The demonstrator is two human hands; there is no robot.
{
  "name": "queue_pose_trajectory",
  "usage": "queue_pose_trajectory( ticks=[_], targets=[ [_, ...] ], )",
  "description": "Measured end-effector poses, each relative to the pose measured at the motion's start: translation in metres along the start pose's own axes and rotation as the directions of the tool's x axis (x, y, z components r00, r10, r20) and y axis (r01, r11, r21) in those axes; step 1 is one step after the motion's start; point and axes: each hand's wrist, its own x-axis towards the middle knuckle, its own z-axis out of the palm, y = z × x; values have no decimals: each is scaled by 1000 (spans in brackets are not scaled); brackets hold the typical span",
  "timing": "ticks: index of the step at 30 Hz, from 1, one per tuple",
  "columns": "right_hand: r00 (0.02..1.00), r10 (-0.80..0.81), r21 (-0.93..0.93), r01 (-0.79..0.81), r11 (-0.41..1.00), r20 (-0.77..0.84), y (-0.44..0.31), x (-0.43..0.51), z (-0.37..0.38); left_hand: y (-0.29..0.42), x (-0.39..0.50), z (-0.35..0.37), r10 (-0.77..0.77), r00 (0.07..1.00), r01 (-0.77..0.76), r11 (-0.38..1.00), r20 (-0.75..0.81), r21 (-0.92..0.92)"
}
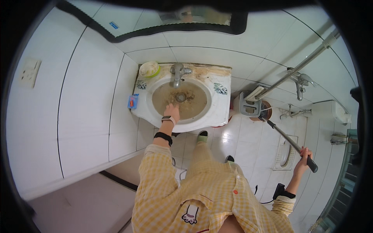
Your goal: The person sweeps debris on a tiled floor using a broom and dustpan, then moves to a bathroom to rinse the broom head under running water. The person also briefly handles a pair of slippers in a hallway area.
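My left hand (172,111) reaches over the front rim of a white washbasin (215,109), fingers pointing down into murky brown water (163,94). Its fingertips are too indistinct to show whether they hold anything. Dark debris (191,95) lies around the drain (181,97), just beyond my fingers. A chrome mixer tap (177,74) stands at the back of the basin. Out to the right, my right hand (304,158) grips the dark end of a long metal pole (287,138). That pole slants down to a brown round container (265,109) beside a grey mop bucket (250,107).
A flat-headed mop (291,72) leans with its head at the grey bucket. On the basin counter sit a green-rimmed bowl (150,69) and a small blue packet (133,101). A squat toilet (284,155) is set in the tiled floor (247,142). A wall tap (300,83) projects at right.
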Motion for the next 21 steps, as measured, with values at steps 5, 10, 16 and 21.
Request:
queue_pose_trajectory(
  ticks=[5, 10, 16, 21],
  targets=[
    [996, 46, 19, -45, 999, -73, -9, -1, 25, -23, 65, 3, 84, 975, -117, 982, 205, 151],
    [991, 96, 14, -95, 995, -96, -14, -1, 41, -24, 108, 21, 153, 938, -250, 920, 312, 300],
    [997, 73, -26, -74, 997, -33, -15, 4, 52, -13, 120, 10, 9, 910, -113, 967, 415, 227],
    [994, 73, -29, -76, 997, -83, -17, 7, 54, -7, 124, 7, 62, 843, -351, 817, 535, 457]
  ],
)
